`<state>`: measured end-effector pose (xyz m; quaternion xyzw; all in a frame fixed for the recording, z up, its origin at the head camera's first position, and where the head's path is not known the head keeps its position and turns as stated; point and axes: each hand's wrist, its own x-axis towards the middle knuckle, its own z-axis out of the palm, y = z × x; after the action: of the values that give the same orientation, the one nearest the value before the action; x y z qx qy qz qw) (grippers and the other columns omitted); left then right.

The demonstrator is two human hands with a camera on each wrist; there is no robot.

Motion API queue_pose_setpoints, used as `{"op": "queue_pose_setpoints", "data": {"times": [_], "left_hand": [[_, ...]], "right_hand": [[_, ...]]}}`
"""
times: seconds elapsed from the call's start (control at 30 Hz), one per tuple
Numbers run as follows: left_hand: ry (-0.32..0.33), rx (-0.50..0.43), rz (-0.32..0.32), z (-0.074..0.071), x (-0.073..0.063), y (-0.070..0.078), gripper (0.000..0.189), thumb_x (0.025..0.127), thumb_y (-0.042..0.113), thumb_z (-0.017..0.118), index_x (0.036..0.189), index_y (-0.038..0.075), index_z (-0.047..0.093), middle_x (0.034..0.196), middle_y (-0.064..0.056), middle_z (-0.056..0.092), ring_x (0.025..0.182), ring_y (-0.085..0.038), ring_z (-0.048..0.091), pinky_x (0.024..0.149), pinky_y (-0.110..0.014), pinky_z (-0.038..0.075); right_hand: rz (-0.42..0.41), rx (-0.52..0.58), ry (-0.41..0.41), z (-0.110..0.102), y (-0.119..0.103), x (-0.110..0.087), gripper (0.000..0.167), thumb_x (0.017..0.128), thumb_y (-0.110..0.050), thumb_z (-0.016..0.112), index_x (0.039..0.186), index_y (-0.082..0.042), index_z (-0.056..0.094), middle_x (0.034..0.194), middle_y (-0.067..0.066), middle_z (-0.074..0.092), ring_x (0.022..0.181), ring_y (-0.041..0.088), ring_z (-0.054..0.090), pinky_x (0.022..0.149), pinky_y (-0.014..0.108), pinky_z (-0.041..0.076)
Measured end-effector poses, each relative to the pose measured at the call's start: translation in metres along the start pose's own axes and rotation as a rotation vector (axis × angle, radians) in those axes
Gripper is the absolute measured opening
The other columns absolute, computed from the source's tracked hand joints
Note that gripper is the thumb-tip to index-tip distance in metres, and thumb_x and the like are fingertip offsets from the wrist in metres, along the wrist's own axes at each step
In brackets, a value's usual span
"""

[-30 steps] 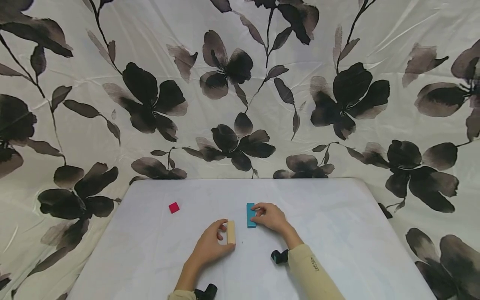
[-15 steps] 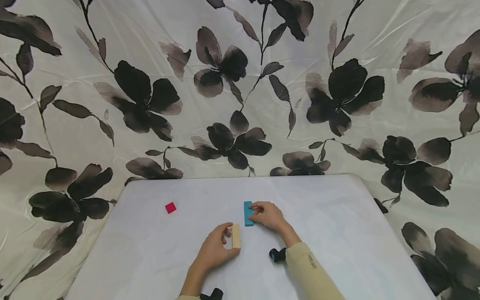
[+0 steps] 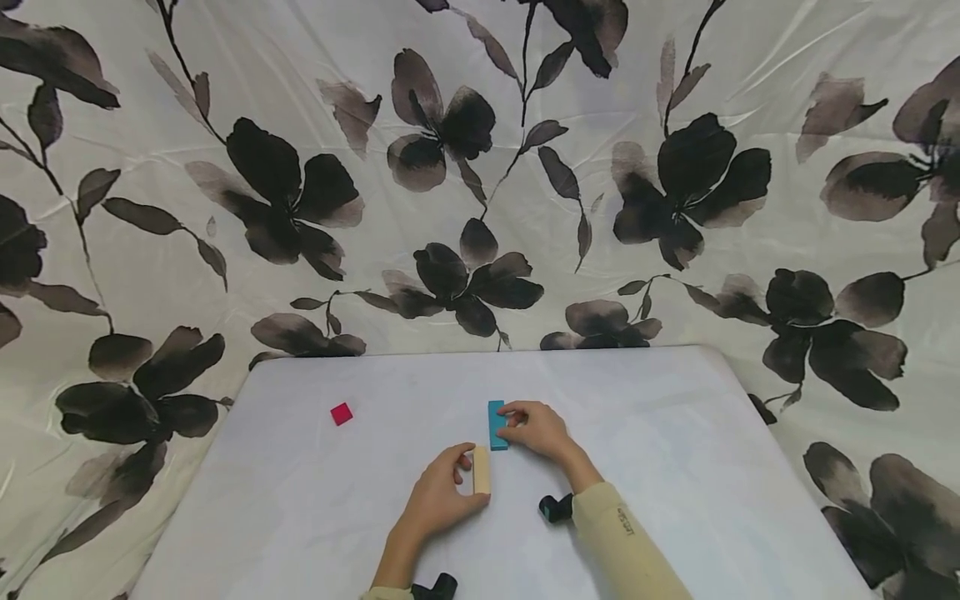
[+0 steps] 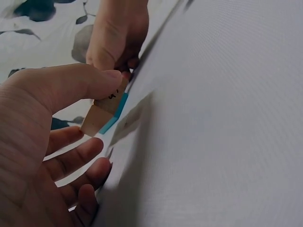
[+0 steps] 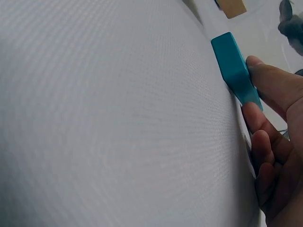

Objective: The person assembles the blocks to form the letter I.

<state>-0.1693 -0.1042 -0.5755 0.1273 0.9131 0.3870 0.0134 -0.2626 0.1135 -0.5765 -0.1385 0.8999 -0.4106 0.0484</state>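
A plain wooden block (image 3: pixel 482 471) is pinched by its two ends between thumb and forefinger of my left hand (image 3: pixel 438 497). Small dark marks show on its side in the left wrist view. Just beyond it, slightly to the right, a blue block (image 3: pixel 496 421) lies lengthwise on the white table (image 3: pixel 315 508). My right hand (image 3: pixel 546 432) holds the blue block from its right side, thumb and forefinger on it. In the right wrist view the other fingers are curled below the blue block (image 5: pixel 232 61). From the left wrist, the blue edge appears behind the wooden block (image 4: pixel 105 106).
A small red cube (image 3: pixel 341 414) sits on the table, far to the left of both hands. Floral cloth (image 3: pixel 480 167) hangs behind the table's back edge. A black wrist camera (image 3: pixel 556 509) sits at the right cuff, another (image 3: pixel 437 587) at the left.
My left hand has moved right with the wooden block, closing the sideways gap to the blue block. The right hand stays on the blue block. The head view has shifted slightly.
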Motion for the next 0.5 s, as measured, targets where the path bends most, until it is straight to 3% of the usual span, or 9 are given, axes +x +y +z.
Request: {"op": "queue_pose_setpoints", "data": {"times": [0.5], "left_hand": [[-0.016,0.042,0.004,0.0084,0.0033,0.0037,0.077,0.069,0.039,0.085,0.134,0.014,0.054,0.100,0.011,0.055,0.078,-0.008,0.047,0.061,-0.026,0.040]], "right_hand": [[-0.001,-0.007,0.006,-0.0009,0.0030,0.0014,0.046,0.080,-0.036,0.079,0.121,-0.020,0.068,0.076,-0.013,0.063,0.066,0.009,0.053,0.066,0.031,0.042]]}}
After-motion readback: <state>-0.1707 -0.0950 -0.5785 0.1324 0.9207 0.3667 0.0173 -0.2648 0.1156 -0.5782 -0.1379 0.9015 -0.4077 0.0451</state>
